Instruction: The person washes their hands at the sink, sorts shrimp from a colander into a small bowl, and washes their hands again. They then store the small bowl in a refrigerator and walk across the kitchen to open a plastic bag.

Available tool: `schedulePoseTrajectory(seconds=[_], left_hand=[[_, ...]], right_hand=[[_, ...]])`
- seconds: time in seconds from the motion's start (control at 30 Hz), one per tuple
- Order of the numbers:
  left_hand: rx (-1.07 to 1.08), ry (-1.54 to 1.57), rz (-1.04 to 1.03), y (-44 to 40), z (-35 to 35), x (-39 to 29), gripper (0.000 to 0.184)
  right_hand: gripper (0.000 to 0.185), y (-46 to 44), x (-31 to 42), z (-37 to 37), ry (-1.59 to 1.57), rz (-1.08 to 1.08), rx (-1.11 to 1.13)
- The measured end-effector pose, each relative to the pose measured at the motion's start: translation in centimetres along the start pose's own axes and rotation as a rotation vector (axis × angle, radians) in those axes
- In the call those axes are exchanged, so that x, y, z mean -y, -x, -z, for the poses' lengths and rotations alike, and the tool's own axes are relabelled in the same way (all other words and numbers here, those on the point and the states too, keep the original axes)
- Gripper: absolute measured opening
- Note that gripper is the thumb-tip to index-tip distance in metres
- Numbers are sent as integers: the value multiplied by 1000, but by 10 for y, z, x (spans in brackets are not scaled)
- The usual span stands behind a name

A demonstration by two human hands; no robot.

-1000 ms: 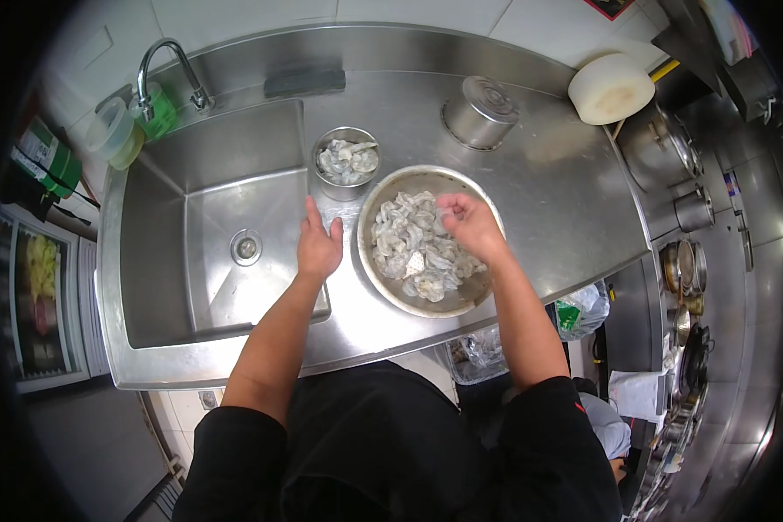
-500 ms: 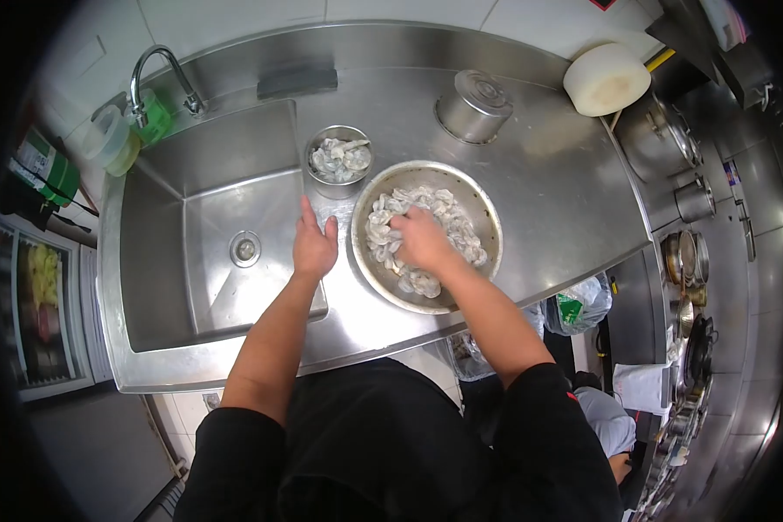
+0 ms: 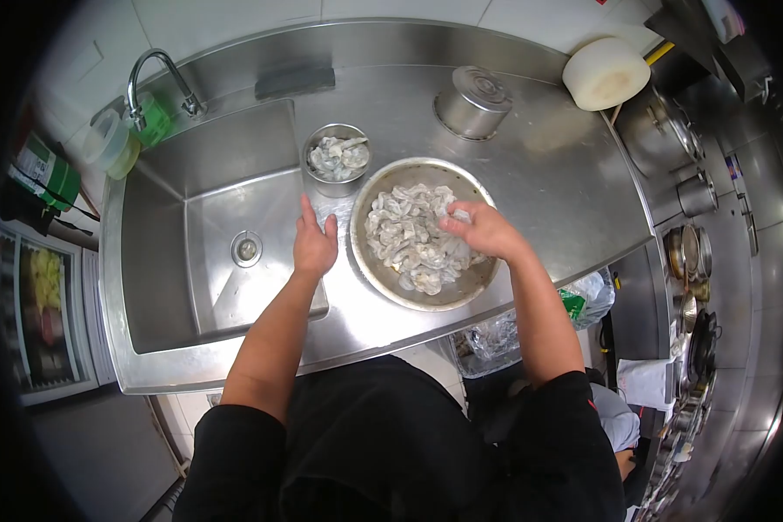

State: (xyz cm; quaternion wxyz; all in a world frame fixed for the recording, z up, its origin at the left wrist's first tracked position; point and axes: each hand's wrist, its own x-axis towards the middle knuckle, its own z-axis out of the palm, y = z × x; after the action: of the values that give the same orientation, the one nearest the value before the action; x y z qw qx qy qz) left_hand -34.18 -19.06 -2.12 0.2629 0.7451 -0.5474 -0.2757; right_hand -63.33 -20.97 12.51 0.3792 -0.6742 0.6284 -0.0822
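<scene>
A wide metal bowl (image 3: 376, 278) on the steel counter holds a heap of grey, peeled-looking shrimp (image 3: 413, 239). Over its right side is my right hand (image 3: 483, 228), fingers pinched on a pale shrimp (image 3: 460, 215) that shows at the fingertips. My left hand (image 3: 315, 244) hovers between the sink and the bowl, fingers extended, thumb apart, nothing in it. Just beyond that hand stands a small round metal container (image 3: 336, 185) with more shrimp (image 3: 337, 158) inside.
The sink (image 3: 235, 217) with its faucet (image 3: 161, 54) lies left. A lidded metal pot (image 3: 472, 106) stands behind the bowl, and a round whitish block (image 3: 606, 75) at the counter's back right. Another person (image 3: 616, 422) is partly visible below right.
My right hand went down into the shrimp heap, then came back up to the bowl's right side with a shrimp. My left hand has stayed nearly still. The view shifted slightly.
</scene>
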Motion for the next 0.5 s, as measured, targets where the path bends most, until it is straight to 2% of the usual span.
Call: schedulePoseTrajectory(seconds=[0.1, 0.2, 0.4, 0.5], left_hand=[[-1, -10, 3, 1, 0, -1, 76], [-11, -10, -2, 1, 0, -1, 76], [3, 2, 8, 1, 1, -2, 76], [5, 3, 5, 1, 1, -1, 76]], right_hand=[[52, 5, -5, -3, 115, 142, -2], [42, 16, 3, 0, 125, 91, 74], [27, 5, -23, -13, 309, 120, -220], [32, 6, -19, -13, 344, 54, -195]])
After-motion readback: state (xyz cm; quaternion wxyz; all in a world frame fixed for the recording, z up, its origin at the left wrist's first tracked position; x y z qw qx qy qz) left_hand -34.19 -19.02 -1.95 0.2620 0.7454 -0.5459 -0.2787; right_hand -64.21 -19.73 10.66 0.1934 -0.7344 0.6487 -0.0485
